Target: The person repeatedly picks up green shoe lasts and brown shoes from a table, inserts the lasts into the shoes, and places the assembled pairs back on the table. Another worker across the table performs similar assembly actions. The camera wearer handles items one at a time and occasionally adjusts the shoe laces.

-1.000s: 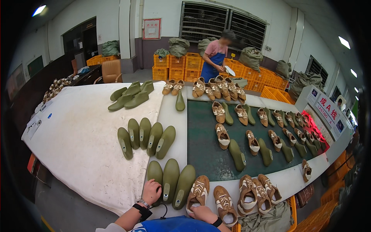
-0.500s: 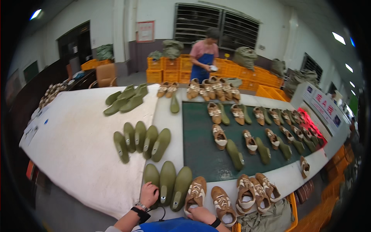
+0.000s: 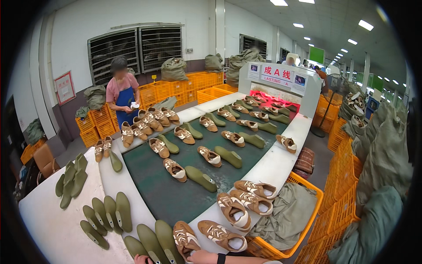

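At the lower edge, my left hand (image 3: 141, 259) is closed round the heel end of a green shoe last (image 3: 133, 244); most of the hand is cut off by the frame. Two more green lasts (image 3: 151, 243) stand beside it. My right hand (image 3: 201, 256) grips the heel opening of a brown sneaker (image 3: 185, 236) with white stripes, its fingertips hidden at the collar. Just right of that lies another brown sneaker (image 3: 220, 234), stuffed with white paper. Several more sneakers (image 3: 235, 211) stand farther right along the white border.
A green conveyor belt (image 3: 140, 171) carries sneakers paired with lasts toward a white machine (image 3: 303, 83) glowing red inside. More lasts (image 3: 118, 213) lie on the white table (image 3: 52, 220). An orange crate (image 3: 288, 253) with grey cloth sits right. A co-worker (image 3: 123, 92) stands across the belt, holding something white.
My view has swung right, so the belt and machine now fill the middle. Both hands appear lower in the picture, still at the same last and sneaker.
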`<state>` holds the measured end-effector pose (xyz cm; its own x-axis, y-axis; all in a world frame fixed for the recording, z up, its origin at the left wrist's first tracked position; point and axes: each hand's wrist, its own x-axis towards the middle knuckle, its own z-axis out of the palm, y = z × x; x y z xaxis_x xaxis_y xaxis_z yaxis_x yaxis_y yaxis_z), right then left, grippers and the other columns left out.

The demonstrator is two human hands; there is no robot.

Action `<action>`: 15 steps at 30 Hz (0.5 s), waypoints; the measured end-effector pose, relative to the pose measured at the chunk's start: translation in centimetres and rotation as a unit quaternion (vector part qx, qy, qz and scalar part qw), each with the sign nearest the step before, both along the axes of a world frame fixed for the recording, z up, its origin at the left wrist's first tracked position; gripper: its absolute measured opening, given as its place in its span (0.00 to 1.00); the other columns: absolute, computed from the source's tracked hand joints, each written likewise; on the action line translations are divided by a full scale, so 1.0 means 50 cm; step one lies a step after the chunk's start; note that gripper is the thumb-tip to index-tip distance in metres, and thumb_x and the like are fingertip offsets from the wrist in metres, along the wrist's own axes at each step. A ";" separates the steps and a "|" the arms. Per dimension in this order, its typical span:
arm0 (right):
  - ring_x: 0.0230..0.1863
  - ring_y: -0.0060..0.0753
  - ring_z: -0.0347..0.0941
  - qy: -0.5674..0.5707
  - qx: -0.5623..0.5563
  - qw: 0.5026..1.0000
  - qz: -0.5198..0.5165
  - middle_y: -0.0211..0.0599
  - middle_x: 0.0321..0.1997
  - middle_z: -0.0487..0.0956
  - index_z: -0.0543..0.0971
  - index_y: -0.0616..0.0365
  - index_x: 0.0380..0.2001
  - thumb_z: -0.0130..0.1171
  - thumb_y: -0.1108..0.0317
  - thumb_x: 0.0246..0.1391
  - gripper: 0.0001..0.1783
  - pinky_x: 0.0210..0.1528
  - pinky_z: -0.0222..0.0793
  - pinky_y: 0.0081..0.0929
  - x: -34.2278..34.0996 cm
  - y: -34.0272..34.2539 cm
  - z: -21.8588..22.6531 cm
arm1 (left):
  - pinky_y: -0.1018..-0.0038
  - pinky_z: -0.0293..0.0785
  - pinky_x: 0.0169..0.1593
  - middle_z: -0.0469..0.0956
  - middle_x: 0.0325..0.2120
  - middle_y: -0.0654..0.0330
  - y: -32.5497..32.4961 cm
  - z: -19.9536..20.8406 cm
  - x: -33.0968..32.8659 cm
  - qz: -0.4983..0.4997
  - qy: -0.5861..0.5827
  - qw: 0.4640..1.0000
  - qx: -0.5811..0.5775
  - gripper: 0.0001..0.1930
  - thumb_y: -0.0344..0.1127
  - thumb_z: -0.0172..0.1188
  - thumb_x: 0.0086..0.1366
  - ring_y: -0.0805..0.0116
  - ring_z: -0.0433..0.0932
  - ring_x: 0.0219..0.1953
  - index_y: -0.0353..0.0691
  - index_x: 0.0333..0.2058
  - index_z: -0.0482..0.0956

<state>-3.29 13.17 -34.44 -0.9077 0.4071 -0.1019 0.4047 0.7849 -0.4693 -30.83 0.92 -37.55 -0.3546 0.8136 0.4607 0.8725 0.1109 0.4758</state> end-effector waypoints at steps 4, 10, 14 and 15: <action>0.27 0.48 0.78 -0.017 0.023 0.999 0.021 0.48 0.27 0.80 0.83 0.56 0.31 0.54 0.66 0.56 0.10 0.28 0.72 0.42 -0.012 0.005 0.034 | 0.54 0.64 0.58 0.79 0.40 0.48 0.004 -0.004 -0.006 -0.008 0.010 1.000 -0.029 0.10 0.31 0.59 0.57 0.45 0.73 0.49 0.36 0.38 0.80; 0.34 0.52 0.78 -0.009 -0.036 0.997 -0.066 0.46 0.31 0.81 0.76 0.49 0.43 0.56 0.52 0.54 0.17 0.35 0.73 0.46 0.026 0.077 0.183 | 0.56 0.66 0.58 0.77 0.28 0.54 0.013 0.015 0.019 0.023 -0.012 0.999 0.043 0.02 0.25 0.58 0.53 0.51 0.75 0.38 0.38 0.26 0.76; 0.34 0.56 0.78 0.054 -0.001 0.998 -0.032 0.50 0.31 0.81 0.78 0.54 0.41 0.59 0.47 0.54 0.22 0.36 0.73 0.45 0.064 0.182 0.374 | 0.57 0.67 0.58 0.78 0.28 0.54 0.010 0.041 0.027 0.030 -0.034 0.999 0.024 0.02 0.25 0.60 0.52 0.52 0.75 0.40 0.37 0.27 0.78; 0.34 0.56 0.78 0.049 -0.019 0.998 -0.026 0.50 0.31 0.81 0.78 0.55 0.40 0.58 0.45 0.54 0.23 0.37 0.73 0.46 0.066 0.206 0.427 | 0.57 0.67 0.58 0.78 0.28 0.54 0.009 0.045 0.029 0.034 -0.034 0.999 0.025 0.03 0.24 0.59 0.52 0.52 0.76 0.40 0.37 0.27 0.78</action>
<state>0.02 23.45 -13.11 -0.8921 0.4508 -0.0306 0.3947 0.7447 -0.5382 -29.40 1.38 -35.28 -0.4405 0.7634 0.4725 0.8290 0.1439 0.5404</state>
